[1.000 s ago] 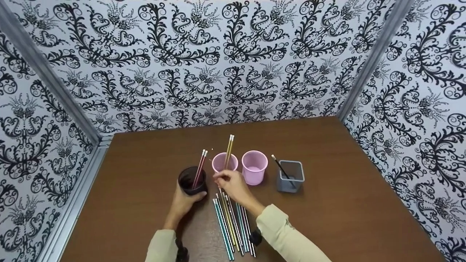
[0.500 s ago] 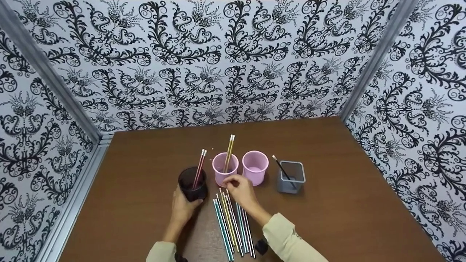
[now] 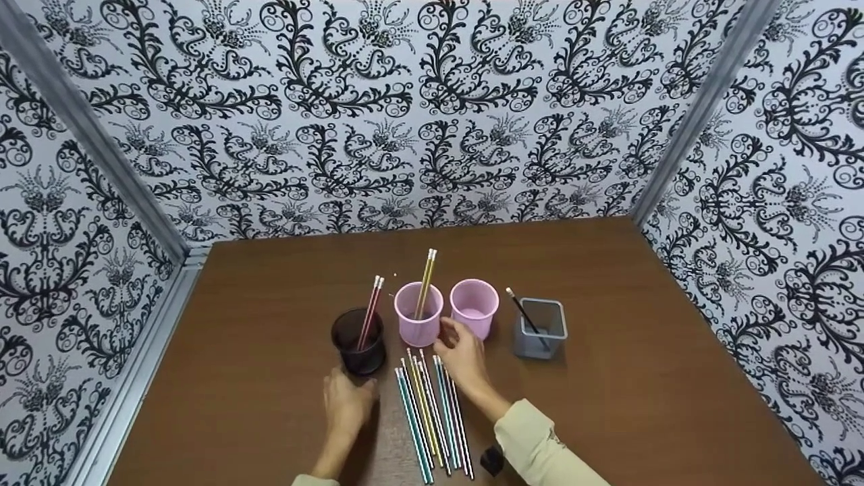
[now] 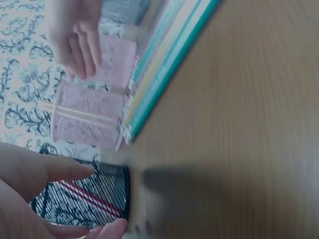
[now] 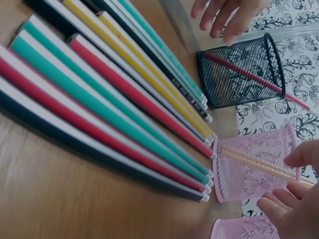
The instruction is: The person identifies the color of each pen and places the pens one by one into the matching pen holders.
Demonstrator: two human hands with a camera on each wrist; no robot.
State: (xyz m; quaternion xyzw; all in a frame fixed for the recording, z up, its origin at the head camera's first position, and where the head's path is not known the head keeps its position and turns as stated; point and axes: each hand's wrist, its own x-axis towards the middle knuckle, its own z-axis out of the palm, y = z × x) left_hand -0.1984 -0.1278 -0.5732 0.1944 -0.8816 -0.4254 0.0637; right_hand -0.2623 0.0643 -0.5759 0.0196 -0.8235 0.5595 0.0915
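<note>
A black mesh pencil cup (image 3: 360, 347) holding two red pencils (image 3: 370, 314) stands at the left. My left hand (image 3: 347, 401) is just in front of it, fingers loose; in the left wrist view thumb and fingers (image 4: 70, 169) spread apart beside the cup. My right hand (image 3: 462, 354) hovers by the front of two pink mesh cups, holding nothing; its thumb and fingers (image 5: 279, 206) are parted in the right wrist view. The left pink cup (image 3: 419, 331) has two yellow pencils (image 3: 425, 287) in it. Nothing shows inside the right pink cup (image 3: 474, 307).
Several striped pencils (image 3: 432, 418) lie in a loose row on the brown table (image 3: 621, 405), eraser ends toward the pink cups. A square grey mesh holder (image 3: 542, 344) with one black pencil (image 3: 523, 312) stands at the right. Patterned walls (image 3: 432, 135) enclose the table.
My left hand has let go of the black cup and drawn back toward me. My right hand has moved right, from the left pink cup to near the right one.
</note>
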